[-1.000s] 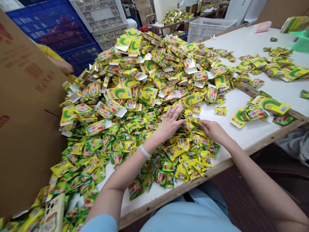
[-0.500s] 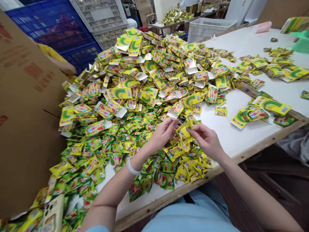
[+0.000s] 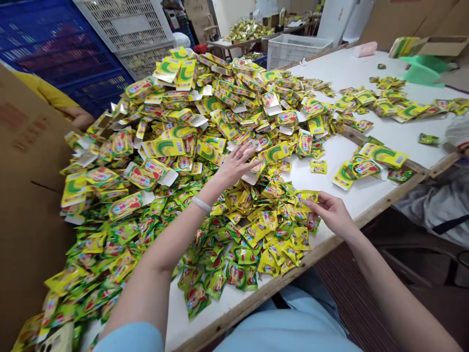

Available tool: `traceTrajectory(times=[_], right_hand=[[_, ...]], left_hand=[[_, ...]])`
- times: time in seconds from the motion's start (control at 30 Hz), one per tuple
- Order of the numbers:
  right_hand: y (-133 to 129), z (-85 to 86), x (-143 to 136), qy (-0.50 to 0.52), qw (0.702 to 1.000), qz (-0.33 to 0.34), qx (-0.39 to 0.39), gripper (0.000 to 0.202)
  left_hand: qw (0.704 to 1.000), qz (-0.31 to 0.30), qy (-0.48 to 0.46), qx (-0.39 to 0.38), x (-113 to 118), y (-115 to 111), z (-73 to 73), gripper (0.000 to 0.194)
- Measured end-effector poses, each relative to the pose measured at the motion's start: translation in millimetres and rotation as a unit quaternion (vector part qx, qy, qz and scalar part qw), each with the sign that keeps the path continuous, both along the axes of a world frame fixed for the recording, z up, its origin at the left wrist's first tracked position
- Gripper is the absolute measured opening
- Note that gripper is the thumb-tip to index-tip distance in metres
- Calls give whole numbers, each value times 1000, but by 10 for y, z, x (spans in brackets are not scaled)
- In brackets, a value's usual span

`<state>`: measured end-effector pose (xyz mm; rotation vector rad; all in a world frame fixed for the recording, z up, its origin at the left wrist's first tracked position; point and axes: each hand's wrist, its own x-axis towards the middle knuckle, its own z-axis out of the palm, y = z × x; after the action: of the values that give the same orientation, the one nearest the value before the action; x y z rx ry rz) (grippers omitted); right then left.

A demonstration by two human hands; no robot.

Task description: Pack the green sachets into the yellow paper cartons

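Right grip [image 3: 332,211]: narrow, thumb and fingertips pinching one corner of a yellow packet [image 3: 307,196], which we find at the fingertips, over the front slope of the heap.

Left grip [image 3: 236,165]: wide, fingers extended forward with no item that we can see in it; whether the fingertips touch the cartons, we cannot tell. White band [image 3: 201,204], one, on the wrist behind it.

Open carton [image 3: 258,168], one, white flap showing, just under the left grip's thumb.

Carton pile [image 3: 179,146], large, yellow with green and red print, many flaps open: ahead of the left grip and to both sides of it.

Green packets [image 3: 176,205], numerous: left of and nearer to us than the left grip.

Yellow packets [image 3: 284,252], a cluster: nearer to us than the right grip and to its left.

Single packet [image 3: 318,166], lying flat just beyond the right grip.

Small carton group [image 3: 368,166]: right of the right grip and a little beyond it.

White tabletop [image 3: 337,150], wood-edged, beneath all the above.

Cardboard box [image 3: 29,225], brown: well left of the left grip.
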<state>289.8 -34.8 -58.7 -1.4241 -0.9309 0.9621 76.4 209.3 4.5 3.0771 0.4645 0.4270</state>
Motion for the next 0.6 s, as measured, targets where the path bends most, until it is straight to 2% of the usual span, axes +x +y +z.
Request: traceTrajectory(times=[0.1, 0.2, 0.23, 0.3, 0.4, 0.47, 0.5, 0.57, 0.6], right_hand=[[-49, -43, 122, 52, 999, 2, -3, 42], [-43, 30, 144, 46, 999, 16, 17, 38], [-18, 80, 122, 37, 998, 26, 32, 34], [69, 193, 17, 26, 995, 65, 65, 27], [230, 296, -306, -4, 984, 125, 126, 22], [287, 282, -592, -106, 973, 107, 177, 18], [287, 255, -734, -183, 959, 81, 202, 17], [222, 202, -970, -336, 911, 49, 234, 21], [163, 194, -1047, -389, 886, 53, 246, 25]], left_hand=[[996, -62, 58, -31, 6, 221, -5, 49], [988, -58, -31, -142, -88, 88, 110, 36], [975, -56, -73, -203, -136, -11, 162, 30], [929, -51, -141, -338, -230, -265, 245, 25], [835, -7, -239, -495, -305, -732, 238, 45], [783, 53, -318, -531, -301, -1047, 159, 56], [769, 74, -336, -538, -289, -1187, 114, 59], [764, 99, -349, -533, -260, -1399, 42, 64], [764, 113, -355, -526, -248, -1465, 20, 64]])
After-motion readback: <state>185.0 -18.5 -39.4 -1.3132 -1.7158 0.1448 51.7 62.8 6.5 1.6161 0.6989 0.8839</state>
